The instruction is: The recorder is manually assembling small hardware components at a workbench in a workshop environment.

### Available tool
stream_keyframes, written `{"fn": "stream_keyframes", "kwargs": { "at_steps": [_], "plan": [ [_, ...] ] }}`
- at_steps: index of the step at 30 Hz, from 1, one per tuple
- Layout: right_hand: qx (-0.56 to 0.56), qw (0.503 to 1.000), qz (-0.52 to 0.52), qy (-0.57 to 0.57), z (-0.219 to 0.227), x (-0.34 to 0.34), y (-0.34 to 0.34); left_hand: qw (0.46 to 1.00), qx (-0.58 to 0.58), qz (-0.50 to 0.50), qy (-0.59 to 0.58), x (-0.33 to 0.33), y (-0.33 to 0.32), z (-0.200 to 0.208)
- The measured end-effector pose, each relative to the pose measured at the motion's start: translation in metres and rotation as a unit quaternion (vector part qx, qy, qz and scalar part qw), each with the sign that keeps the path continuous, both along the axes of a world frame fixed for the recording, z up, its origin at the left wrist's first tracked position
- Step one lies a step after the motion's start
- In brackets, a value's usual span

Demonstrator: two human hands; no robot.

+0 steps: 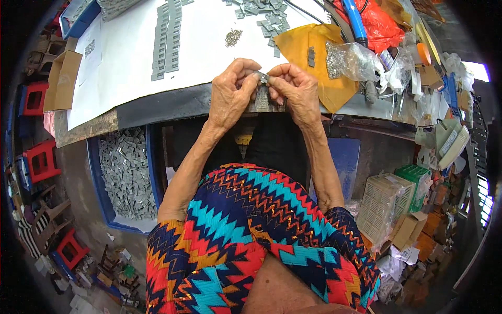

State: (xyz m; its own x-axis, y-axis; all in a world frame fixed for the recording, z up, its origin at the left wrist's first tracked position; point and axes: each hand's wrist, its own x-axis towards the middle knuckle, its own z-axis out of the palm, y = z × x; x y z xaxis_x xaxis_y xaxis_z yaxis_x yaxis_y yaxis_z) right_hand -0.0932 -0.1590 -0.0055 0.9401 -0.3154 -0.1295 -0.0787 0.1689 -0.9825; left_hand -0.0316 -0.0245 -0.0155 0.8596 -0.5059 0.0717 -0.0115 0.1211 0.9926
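Over the table's front edge, my left hand and my right hand meet, both closed in a pinch. Between their fingertips is a small flat grey piece, partly covered by the fingers. Just below it, a narrow grey metal block stands at the edge between my hands. Ahead lies a small heap of tiny brass-coloured parts. Similar grey pieces are lined up in long rows to the left, and more loose ones are scattered at the far side.
A yellow-orange sheet lies right of my hands, with plastic bags and a blue tool beyond. An open cardboard box sits at the table's left edge. Lower left, a blue bin holds many grey pieces. Crates stand lower right.
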Motion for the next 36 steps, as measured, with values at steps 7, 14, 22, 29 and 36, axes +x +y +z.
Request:
{"fn": "stream_keyframes", "kwargs": {
  "at_steps": [7, 14, 22, 29, 36],
  "plan": [
    [0.016, 1.0, 0.014, 0.011, -0.003, 0.0, -0.002, 1.0, 0.021, -0.002, -0.008, 0.0, 0.001, 0.001],
    [0.027, 0.999, 0.03, 0.019, -0.003, 0.001, -0.004, 0.991, 0.082, 0.008, -0.109, 0.002, 0.003, 0.001],
    [0.007, 0.999, 0.035, 0.015, -0.003, 0.003, -0.001, 0.999, 0.032, -0.014, 0.004, 0.002, 0.005, 0.001],
    [-0.041, 0.999, 0.019, 0.028, 0.004, 0.007, 0.006, 0.993, -0.03, -0.055, 0.096, 0.007, 0.007, -0.003],
    [-0.024, 0.999, 0.036, 0.018, 0.003, 0.011, -0.001, 0.987, -0.029, -0.094, 0.128, 0.009, 0.01, 0.003]
  ]
}}
